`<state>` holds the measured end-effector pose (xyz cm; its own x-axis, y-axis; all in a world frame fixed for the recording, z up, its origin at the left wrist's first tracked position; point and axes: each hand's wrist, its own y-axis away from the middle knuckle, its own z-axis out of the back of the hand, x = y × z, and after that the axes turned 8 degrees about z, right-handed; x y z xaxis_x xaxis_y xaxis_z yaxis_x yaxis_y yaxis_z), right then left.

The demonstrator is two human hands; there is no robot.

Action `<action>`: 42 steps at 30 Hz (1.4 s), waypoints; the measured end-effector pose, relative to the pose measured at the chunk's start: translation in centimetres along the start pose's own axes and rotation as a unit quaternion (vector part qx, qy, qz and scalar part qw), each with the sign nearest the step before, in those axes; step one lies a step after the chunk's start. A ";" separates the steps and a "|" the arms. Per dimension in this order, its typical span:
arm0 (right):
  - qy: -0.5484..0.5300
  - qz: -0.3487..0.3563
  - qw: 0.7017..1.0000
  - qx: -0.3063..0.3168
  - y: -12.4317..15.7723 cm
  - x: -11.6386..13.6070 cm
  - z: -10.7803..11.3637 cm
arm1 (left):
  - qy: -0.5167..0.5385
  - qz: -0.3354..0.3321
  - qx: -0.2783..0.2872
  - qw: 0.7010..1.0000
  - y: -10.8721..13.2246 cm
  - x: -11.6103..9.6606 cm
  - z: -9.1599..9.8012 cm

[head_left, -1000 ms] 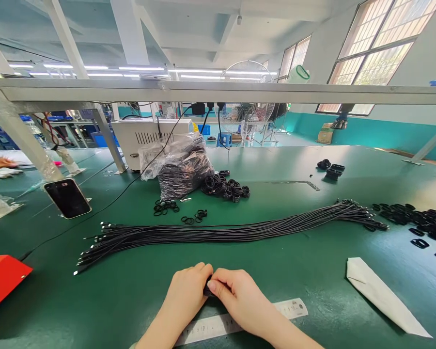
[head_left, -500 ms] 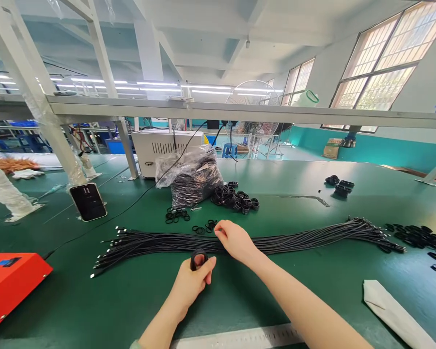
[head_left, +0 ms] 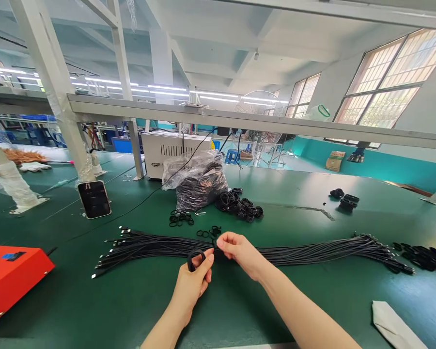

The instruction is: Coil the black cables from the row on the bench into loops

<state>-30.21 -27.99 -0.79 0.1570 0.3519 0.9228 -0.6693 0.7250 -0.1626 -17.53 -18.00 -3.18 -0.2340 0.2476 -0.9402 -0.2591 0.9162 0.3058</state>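
Observation:
My left hand (head_left: 193,286) is closed around a thick black ring (head_left: 191,262), perhaps several rings stacked. My right hand (head_left: 241,253) pinches a small black ring (head_left: 214,244) just above the left fingertips, and the two hands almost meet. Behind them a long bundle of black cables (head_left: 308,253) lies across the table, its middle partly hidden by my hands. Metal plug ends show at the left and right of the bundle. Just beyond my right hand are a few loose black rings (head_left: 203,233).
A plastic bag of black parts (head_left: 201,186) stands behind, beside a heap of black rings (head_left: 245,208). A phone (head_left: 94,199) leans on a post at left. A red machine (head_left: 16,281) sits at the left edge; more black pieces (head_left: 421,257) lie at right.
My right hand has drawn in from the loose rings towards my left hand, with a small black ring now between its fingers. The camera view has shifted slightly.

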 end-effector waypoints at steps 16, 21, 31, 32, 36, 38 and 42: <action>-0.356 -0.038 0.933 -0.042 7.7 0.0 -1.6 | -0.058 0.017 0.048 0.997 1.2 0.4 -1.3; -0.338 -0.013 0.937 -0.087 7.4 0.2 -2.2 | -0.089 0.025 0.052 0.994 1.5 1.0 -1.6; 0.038 0.135 0.973 -0.185 8.0 -1.3 -4.4 | -0.150 -0.026 0.044 0.987 1.4 1.7 -1.4; 0.097 0.157 0.965 -0.186 8.0 -1.5 -4.5 | -0.154 -0.034 0.044 0.987 1.4 1.7 -1.5; 0.364 0.201 0.892 -0.179 8.4 -1.7 -4.9 | -0.162 -0.055 0.041 0.984 1.3 2.2 -1.6; 0.423 0.199 0.866 -0.180 8.5 -1.5 -5.3 | -0.165 -0.063 0.036 0.984 1.2 2.5 -1.6; 0.432 0.185 0.865 -0.178 8.6 -1.3 -5.7 | -0.183 -0.075 0.022 0.980 1.1 2.8 -1.6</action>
<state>-31.99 -18.85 -5.37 0.5676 0.7976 0.2041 -0.5478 0.5510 -0.6295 -19.94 -16.81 -5.23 0.1574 0.1991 -0.9673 -0.2218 0.9616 0.1618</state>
